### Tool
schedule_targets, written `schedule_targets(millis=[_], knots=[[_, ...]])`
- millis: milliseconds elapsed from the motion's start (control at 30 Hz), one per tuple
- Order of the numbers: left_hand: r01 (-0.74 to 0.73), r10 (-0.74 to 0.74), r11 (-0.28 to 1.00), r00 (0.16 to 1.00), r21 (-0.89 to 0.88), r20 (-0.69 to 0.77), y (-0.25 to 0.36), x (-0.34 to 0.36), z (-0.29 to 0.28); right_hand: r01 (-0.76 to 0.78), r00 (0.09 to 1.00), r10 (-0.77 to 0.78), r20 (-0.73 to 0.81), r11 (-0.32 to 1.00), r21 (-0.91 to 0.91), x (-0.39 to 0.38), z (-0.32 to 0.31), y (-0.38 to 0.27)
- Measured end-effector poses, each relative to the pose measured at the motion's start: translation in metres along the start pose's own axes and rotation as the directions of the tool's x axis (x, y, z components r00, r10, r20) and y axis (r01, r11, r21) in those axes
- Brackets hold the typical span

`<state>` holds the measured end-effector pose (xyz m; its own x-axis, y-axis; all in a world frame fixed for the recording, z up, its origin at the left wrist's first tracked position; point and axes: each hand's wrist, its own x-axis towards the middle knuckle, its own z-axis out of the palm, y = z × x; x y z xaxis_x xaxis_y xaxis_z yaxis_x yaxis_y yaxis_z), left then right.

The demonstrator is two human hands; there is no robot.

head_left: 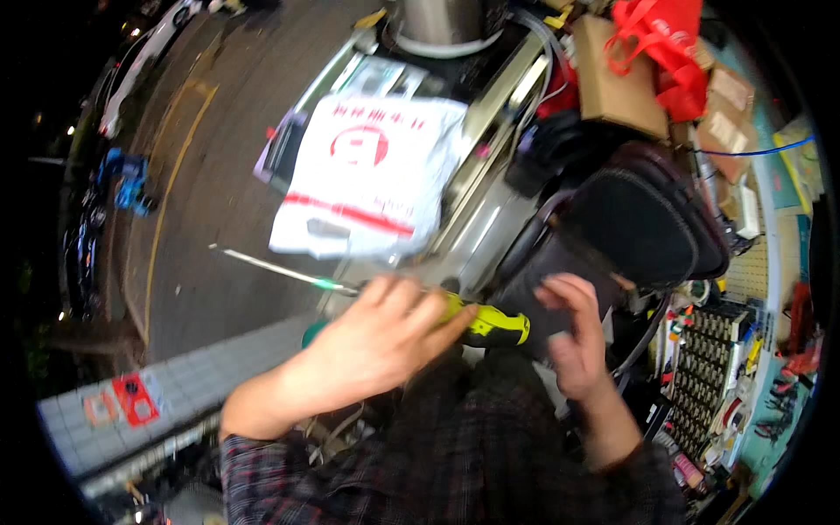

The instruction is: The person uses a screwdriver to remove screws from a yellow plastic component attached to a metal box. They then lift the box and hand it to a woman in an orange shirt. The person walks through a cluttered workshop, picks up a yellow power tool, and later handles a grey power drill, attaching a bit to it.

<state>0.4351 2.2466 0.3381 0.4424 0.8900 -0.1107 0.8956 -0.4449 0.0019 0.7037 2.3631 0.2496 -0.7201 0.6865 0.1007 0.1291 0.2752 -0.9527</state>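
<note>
Left hand [376,337]: we grasp the driver [500,326] near where its shaft meets the yellow-black handle.
Right hand [576,337]: released, fingers loosely bent, just beside the handle's butt and apart from it.
Driver: it lies across in front of our body, shaft out to the left; motion blurs the tip.
Grip: we would do well to steady the shaft with the left and turn from the handle's butt with the right.
Edges: the white bag [385,188] lies near, beyond the shaft; the chair [643,227] crowds our right hand.
Room: leftward, over the road [201,280], seems the roomier side.
</note>
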Motion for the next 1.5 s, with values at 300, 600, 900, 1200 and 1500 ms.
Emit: schedule_targets(millis=[300,600,900,1200,1500], knots=[[0.384,-0.431,0.748,0.901,-0.541,0.043,0.192,-0.082,0.117,-0.131,0.509,0.263,0.82,0.965,-0.229,-0.099,0.096,0.046],[0.521,-0.993,-0.112,-0.076,-0.846,0.085,0.366,-0.16,0.186,0.184,0.375,0.338,0.864,0.886,-0.426,-0.129,0.167,0.035],[0.669,-0.984,-0.048,0.098,-0.742,0.152,0.376,-0.203,0.158,0.84,-0.363,0.055,0.93,0.451,0.301,-0.101,0.258,-0.075],[0.548,-0.953,-0.256,-0.282,-0.796,0.111,0.386,-0.187,0.149,0.829,-0.379,-0.222,0.898,0.35,0.436,-0.08,0.256,-0.15],[0.036,-0.753,-0.57,-0.424,-0.821,0.504,0.426,-0.191,0.169,0.443,-0.191,-0.212,0.958,0.853,0.277,-0.057,0.359,-0.14]])
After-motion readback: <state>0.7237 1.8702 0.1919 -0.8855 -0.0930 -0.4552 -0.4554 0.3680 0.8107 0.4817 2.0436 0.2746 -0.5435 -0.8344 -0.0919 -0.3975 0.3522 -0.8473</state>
